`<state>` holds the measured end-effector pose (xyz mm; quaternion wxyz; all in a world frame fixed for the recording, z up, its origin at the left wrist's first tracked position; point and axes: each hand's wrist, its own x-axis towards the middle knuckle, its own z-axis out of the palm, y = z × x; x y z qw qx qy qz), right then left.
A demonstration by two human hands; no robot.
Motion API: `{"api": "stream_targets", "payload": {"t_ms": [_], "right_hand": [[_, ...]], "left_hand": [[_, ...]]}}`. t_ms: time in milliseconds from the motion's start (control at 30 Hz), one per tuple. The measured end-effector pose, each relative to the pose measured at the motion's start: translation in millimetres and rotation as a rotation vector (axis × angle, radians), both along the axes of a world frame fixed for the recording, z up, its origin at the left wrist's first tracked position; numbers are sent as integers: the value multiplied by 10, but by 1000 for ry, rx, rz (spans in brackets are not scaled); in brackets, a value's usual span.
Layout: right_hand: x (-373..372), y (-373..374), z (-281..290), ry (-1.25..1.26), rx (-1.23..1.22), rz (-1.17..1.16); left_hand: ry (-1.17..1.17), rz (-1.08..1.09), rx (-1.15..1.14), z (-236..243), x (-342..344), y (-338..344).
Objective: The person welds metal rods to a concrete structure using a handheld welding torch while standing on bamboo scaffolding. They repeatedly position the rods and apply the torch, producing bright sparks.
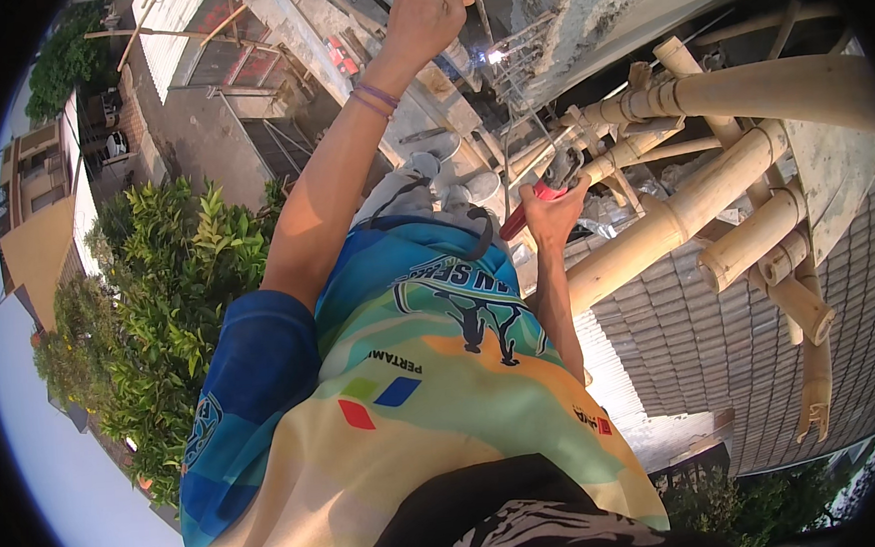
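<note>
The red-handled tool (pixel 547 191) sits at 2 o'clock from the middle of the view, its smooth grip slanting and its metal head pointing toward 1 o'clock. The right hand (pixel 560 212) has its fingers wrapped around that grip. At 12 o'clock, cut by the upper edge, the left hand (pixel 428 15) has its fingers clenched on a thin dark rod (pixel 484 20) that slopes down toward a glaring blue-white spark (pixel 494 57), just past 12.

Counted: one red-handled tool, one dark rod in the left hand, one spark and at least four bamboo poles (pixel 684 213), stout and pale, between 2 and 4 o'clock. Several thin metal bars (pixel 531 33) reach from the spark toward 1 o'clock.

There, a rough grey concrete surface (pixel 583 29) borders a smoother wall. The place is outdoors: a tiled roof (pixel 754 364) spreads below the poles at 4 o'clock, a leafy tree (pixel 183 289) stands at 9, and a tan house (pixel 42 222) lies beyond it toward 10.
</note>
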<state>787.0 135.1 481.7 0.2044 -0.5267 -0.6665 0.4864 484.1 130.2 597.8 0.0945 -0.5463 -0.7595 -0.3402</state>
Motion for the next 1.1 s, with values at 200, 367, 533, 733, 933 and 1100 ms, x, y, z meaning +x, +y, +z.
{"api": "stream_targets", "payload": {"t_ms": [200,367,533,733,933,1100], "right_hand": [[-1,1,-28,-3,-6,-3],[6,4,-32,1,-17,11],[-6,-10,-54,3,18,24],[-8,-9,-93,12,8,27],[-21,-1,-115,11,-5,35],[-20,-9,-126,16,1,33]], "left_hand": [[-150,-2,121,-37,1,2],[165,116,-109,-39,-6,20],[88,76,-54,-19,-10,16],[41,59,-33,4,-3,15],[-2,49,-23,23,8,18],[-73,34,-6,31,22,19]]}}
